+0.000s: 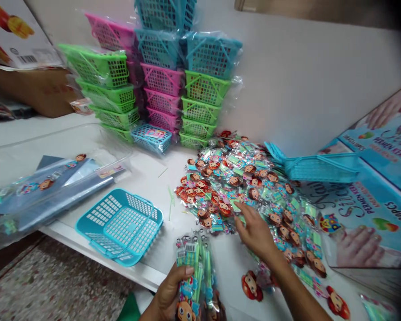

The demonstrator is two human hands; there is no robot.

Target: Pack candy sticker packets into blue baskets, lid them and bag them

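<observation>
My left hand (172, 290) is closed around a bundle of clear packets (190, 276) at the bottom centre; green strips, barcodes and cartoon doll faces show in them. My right hand (254, 227) reaches over the front of a large pile of the same packets (234, 178). Its fingers are stretched out and apart, with the tips at the packets; whether they touch one is hard to see. Left of the bundle, a blue plastic basket (120, 227) stands with nothing in it.
Wrapped green baskets (103, 67), pink baskets (162, 80) and blue baskets (214, 55) are stacked by the wall. A clear plastic bag (63, 178) lies left. On the right, another blue basket (321, 167) sits by printed boxes (364, 214). The table edge (100, 254) runs along the front left.
</observation>
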